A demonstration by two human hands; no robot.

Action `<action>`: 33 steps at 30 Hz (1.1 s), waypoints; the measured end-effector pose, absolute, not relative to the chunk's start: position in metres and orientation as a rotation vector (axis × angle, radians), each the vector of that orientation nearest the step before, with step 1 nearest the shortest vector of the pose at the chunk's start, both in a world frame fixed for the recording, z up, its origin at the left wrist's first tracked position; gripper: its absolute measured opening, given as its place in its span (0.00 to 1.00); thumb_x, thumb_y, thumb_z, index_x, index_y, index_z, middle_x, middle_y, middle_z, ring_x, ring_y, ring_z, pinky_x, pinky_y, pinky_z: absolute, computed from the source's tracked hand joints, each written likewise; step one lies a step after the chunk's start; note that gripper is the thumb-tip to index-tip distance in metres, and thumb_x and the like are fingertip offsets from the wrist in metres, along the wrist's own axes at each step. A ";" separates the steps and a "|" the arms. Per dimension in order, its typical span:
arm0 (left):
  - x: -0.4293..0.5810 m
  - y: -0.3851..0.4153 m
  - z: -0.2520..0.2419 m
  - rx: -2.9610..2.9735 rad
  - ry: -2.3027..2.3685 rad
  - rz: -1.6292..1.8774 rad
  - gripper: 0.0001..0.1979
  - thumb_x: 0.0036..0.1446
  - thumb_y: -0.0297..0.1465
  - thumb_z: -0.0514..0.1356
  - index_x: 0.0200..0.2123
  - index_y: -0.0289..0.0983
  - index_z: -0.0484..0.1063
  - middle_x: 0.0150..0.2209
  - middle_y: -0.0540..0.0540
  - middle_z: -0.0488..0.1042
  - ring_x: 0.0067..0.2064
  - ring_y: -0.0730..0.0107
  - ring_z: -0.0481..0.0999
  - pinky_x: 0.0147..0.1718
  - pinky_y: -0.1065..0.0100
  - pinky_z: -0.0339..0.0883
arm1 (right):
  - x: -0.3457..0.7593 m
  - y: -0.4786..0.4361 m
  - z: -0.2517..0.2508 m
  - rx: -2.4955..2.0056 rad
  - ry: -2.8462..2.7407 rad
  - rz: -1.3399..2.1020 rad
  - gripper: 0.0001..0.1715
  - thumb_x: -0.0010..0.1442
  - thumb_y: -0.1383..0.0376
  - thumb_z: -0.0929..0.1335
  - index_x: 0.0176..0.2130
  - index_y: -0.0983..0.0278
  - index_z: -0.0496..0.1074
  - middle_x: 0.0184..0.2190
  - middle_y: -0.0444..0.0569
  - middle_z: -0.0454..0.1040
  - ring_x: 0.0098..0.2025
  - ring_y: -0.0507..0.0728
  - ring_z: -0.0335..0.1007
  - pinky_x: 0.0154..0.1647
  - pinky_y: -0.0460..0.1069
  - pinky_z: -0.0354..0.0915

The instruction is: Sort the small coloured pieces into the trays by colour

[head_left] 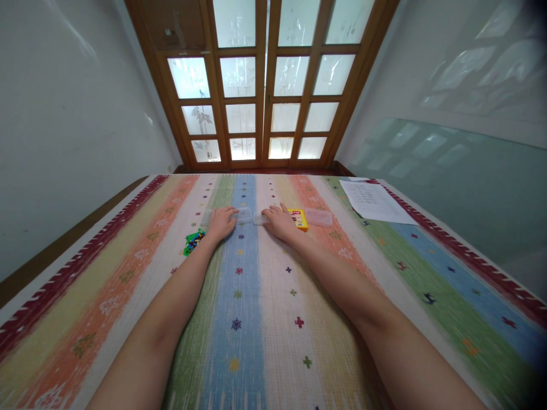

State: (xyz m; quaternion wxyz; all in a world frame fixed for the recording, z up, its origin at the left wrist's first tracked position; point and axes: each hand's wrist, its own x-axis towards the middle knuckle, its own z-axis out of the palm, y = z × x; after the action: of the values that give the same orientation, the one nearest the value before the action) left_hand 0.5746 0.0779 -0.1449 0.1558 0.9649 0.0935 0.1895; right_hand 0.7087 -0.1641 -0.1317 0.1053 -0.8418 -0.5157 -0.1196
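Currently, both hands are extended toward the far part of the striped cloth (237,341), arms reaching in from the near edge. My left hand (222,222) lies palm down over clear plastic. A section of the left clear box (244,215) shows to its right, and more clear plastic (205,217) shows to its left; whether these are one item I cannot tell. My left thumb and forefinger stand slightly apart at the tips, but I cannot tell whether the fingers grip anything.

My right hand (280,221) rests over the right clear box (258,218), whose left end protrudes. Its fingers are bent and partly spread, one standing apart on the far side; a grip cannot be confirmed. The two clear boxes lie end to end, close together.

Just right of my right hand, partly covered by it, is a yellow box (300,219), with a pale box (319,216) immediately to its right. Small green and blue pieces (194,242) lie heaped left of my left wrist. Printed paper (376,202) lies far right. Glazed wooden doors (261,102) stand beyond.
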 end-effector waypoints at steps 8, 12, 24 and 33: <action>0.562 0.074 -0.136 2.758 0.098 0.480 0.22 0.66 0.45 0.62 0.59 0.45 0.76 0.62 0.41 0.75 0.66 0.47 0.68 0.71 0.40 0.47 | 0.710 -0.174 -0.140 -2.397 -1.552 -0.305 0.20 0.68 0.64 0.70 0.59 0.61 0.73 0.60 0.58 0.76 0.68 0.67 0.64 0.74 0.66 0.50; 0.564 0.075 -0.138 2.758 -0.021 0.456 0.24 0.65 0.45 0.64 0.61 0.44 0.75 0.64 0.41 0.74 0.65 0.49 0.67 0.69 0.45 0.53 | 0.711 -0.179 -0.146 -2.353 -1.517 -0.343 0.22 0.69 0.63 0.69 0.61 0.62 0.72 0.70 0.60 0.64 0.73 0.67 0.56 0.73 0.64 0.55; 0.568 0.072 -0.144 2.808 0.002 0.517 0.26 0.67 0.44 0.60 0.63 0.40 0.75 0.65 0.41 0.73 0.69 0.47 0.63 0.70 0.44 0.53 | 0.703 -0.213 -0.141 -2.422 -1.357 -0.393 0.23 0.71 0.56 0.68 0.60 0.63 0.72 0.62 0.62 0.71 0.64 0.69 0.65 0.67 0.64 0.61; 0.565 0.054 -0.137 2.933 0.011 0.634 0.27 0.66 0.43 0.60 0.64 0.40 0.72 0.68 0.39 0.68 0.71 0.47 0.62 0.74 0.37 0.38 | 0.712 -0.224 -0.130 -2.302 -1.348 -0.279 0.18 0.72 0.57 0.67 0.58 0.61 0.74 0.58 0.58 0.74 0.60 0.65 0.69 0.62 0.59 0.65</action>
State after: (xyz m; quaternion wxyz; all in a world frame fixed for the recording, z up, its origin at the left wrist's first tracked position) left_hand 0.5651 0.0537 -0.1365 0.0704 0.9750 0.0037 0.2106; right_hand 0.7119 -0.2243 -0.1302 0.2277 -0.8358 -0.4893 -0.1012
